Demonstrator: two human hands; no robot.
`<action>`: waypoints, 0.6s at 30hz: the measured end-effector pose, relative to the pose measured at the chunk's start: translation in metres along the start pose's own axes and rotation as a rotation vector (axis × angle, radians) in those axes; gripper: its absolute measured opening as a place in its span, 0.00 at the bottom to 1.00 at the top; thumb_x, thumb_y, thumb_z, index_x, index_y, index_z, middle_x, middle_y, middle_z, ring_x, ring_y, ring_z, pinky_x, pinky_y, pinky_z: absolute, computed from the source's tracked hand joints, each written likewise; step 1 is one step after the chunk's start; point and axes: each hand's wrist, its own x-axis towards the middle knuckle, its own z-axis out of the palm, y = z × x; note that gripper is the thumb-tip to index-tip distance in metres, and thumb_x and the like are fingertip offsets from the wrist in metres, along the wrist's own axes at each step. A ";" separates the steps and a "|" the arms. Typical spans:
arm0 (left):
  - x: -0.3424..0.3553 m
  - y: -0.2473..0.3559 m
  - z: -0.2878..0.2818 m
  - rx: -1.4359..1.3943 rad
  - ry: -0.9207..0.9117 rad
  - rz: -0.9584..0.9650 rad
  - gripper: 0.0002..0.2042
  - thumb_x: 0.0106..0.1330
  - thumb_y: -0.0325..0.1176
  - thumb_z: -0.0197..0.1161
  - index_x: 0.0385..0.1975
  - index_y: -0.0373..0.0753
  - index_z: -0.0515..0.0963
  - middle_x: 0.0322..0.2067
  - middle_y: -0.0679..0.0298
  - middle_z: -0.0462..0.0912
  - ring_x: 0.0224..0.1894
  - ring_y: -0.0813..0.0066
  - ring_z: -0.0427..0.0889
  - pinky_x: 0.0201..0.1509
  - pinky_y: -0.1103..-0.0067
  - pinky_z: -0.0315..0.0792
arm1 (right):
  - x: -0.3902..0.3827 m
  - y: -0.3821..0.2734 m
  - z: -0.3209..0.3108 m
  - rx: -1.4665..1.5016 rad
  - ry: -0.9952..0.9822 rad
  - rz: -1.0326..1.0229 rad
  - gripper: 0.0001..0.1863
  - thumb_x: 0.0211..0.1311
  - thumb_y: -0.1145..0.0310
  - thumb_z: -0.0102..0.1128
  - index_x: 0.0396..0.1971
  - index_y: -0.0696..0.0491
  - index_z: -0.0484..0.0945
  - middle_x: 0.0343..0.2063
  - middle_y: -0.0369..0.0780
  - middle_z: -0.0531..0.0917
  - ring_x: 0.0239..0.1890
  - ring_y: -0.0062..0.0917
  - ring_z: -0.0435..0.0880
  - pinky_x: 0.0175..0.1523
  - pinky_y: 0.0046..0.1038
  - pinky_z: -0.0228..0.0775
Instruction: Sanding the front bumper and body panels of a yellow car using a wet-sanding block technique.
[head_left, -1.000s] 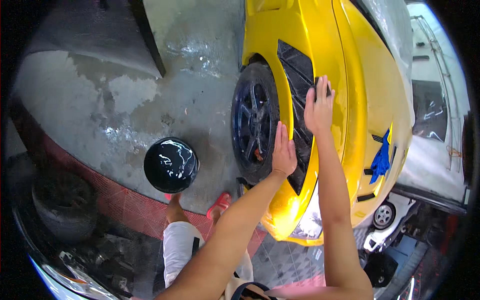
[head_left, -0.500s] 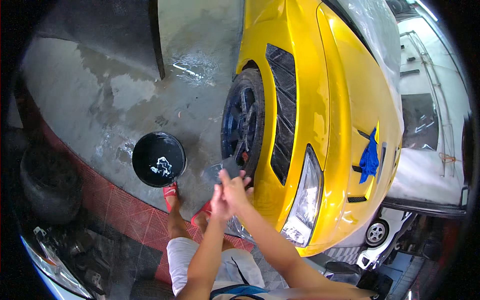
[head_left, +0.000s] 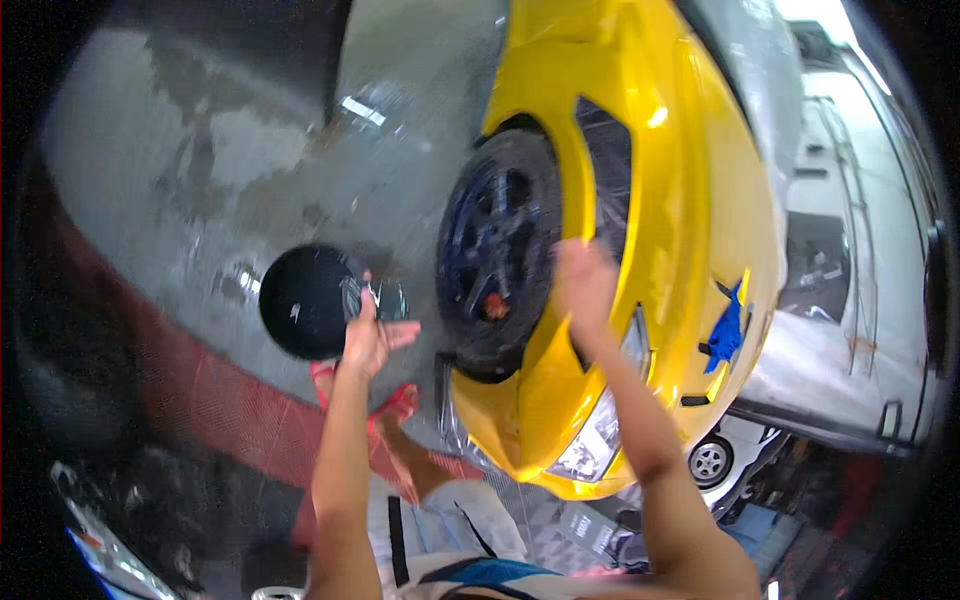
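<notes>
Since half a second ago your hands have split: they were together in front of the wheel, and now, from the head view, your left hand (head_left: 366,345) is off by the bucket and your right hand (head_left: 587,280) is up at the fender. Your left forearm climbs almost straight from the lower edge, wrist just below the hand, thumb pointing up, fingers stretched apart toward the wheel. Right beside that thumb there's a see-through sheet (head_left: 388,298), overlapping the right side of the dark bucket (head_left: 285,340) in the view; whether you're pinching it or it merely clings to you, I can't tell. Over to your right arm: it slants up and leftward past the headlight (head_left: 592,448), elbow bent low, fingers pointing up. That hand is smeared by motion, so its grip I can't call; it appears to be close to the yellow wheel-arch edge, near the dark panel (head_left: 605,160), but contact is unclear. The panel sits in the side of the yellow car (head_left: 690,200), just above and to the right of the front wheel (head_left: 500,240). A blue cloth-like item (head_left: 725,330) lies on the hood, well apart from both hands. Down below, your red sandals (head_left: 400,402) stand near the bucket.
</notes>
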 end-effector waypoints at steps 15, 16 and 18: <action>0.179 -0.046 -0.223 1.867 0.574 -0.134 0.39 0.68 0.29 0.53 0.78 0.47 0.43 0.77 0.52 0.45 0.62 0.49 0.78 0.47 0.63 0.83 | 0.066 0.239 -0.069 -0.347 0.305 0.075 0.21 0.73 0.58 0.54 0.50 0.63 0.76 0.45 0.46 0.80 0.49 0.32 0.78 0.59 0.32 0.69; 0.184 -0.048 -0.275 2.118 0.597 0.110 0.36 0.69 0.27 0.51 0.77 0.45 0.47 0.77 0.51 0.46 0.75 0.54 0.58 0.62 0.62 0.76 | 0.072 0.257 -0.061 -0.284 0.279 0.025 0.21 0.73 0.59 0.54 0.51 0.63 0.76 0.47 0.46 0.79 0.50 0.33 0.78 0.60 0.33 0.68; 0.198 -0.068 -0.345 2.450 0.522 0.126 0.35 0.70 0.27 0.51 0.77 0.40 0.48 0.77 0.51 0.46 0.79 0.56 0.46 0.80 0.61 0.46 | 0.072 0.280 -0.072 -0.480 0.134 -0.201 0.18 0.72 0.62 0.53 0.51 0.60 0.78 0.51 0.46 0.79 0.52 0.34 0.78 0.60 0.33 0.68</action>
